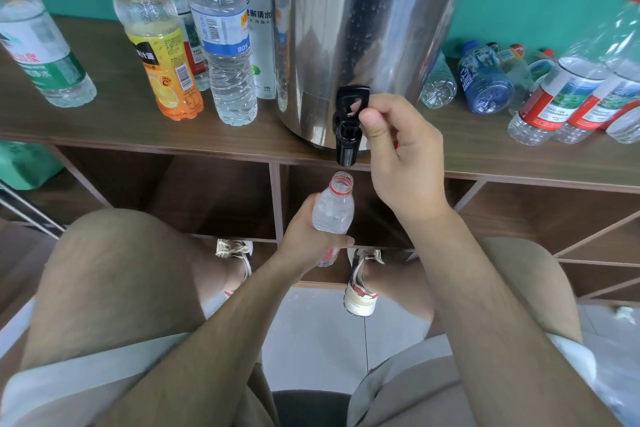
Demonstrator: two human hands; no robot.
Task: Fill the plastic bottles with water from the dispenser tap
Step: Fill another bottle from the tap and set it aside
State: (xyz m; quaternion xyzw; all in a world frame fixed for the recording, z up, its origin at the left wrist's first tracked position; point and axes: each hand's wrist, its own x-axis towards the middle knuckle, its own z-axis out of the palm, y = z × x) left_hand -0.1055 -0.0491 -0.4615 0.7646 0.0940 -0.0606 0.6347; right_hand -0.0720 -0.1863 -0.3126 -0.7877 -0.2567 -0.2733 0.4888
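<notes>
An uncapped plastic bottle is held just below the centre of the frame. Its red-ringed mouth is placed directly under the black tap spout but apart from it. The bottle is gripped round the body by the left hand; the fingers are wrapped behind it and mostly hidden, and its lower part is crossed by the thumb.

The tap lever is pinched between thumb and forefinger of the right hand, with the other fingers curled. A red speck inside them cannot be identified. Whether water is running cannot be made out.

The steel dispenser is cropped by the top edge. On the wooden surface, upright bottles are grouped at upper left, some hidden behind others. At upper right a blue bottle is laid on its side, and red-labelled bottles are cut off by the right edge.
</notes>
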